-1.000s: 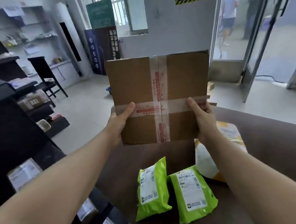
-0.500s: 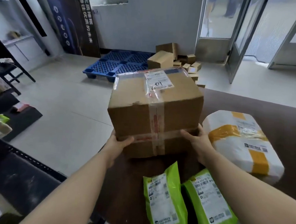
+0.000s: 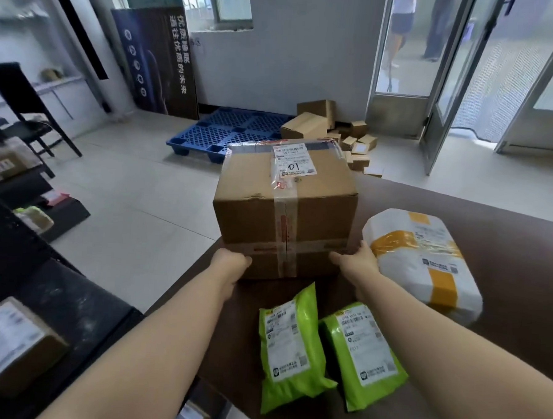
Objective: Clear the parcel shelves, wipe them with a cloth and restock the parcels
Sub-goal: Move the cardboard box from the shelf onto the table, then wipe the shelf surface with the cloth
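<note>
Holding the cardboard box from both sides, low down at its two front bottom corners, with the box resting, or all but resting, on the brown desk close to the desk's left edge. Pinching the lower left corner with the left grip, thumb laid on the front face. Pinching the lower right corner with the right grip, thumb likewise across the front. Guessing at fingers curled round the side walls, being unable to see them behind the cardboard.

Reading the box as lying dead ahead, midway between the two grips and nearer to neither, with its taped seam running straight away from the body and its label on top at the far end. Squeezing the right grip into the narrow gap between the box and the white parcel with yellow tape, touching it or very nearly so. Leaving two green mailers flat on the desk just on the near side of the box, between the forearms.

Judging this to be the clearing stage: gathering parcels on the desk, with more waiting on the dark shelves at the left. Needing next, most likely, only a release outward and back, minding the white parcel on the right and the desk edge on the left.
</note>
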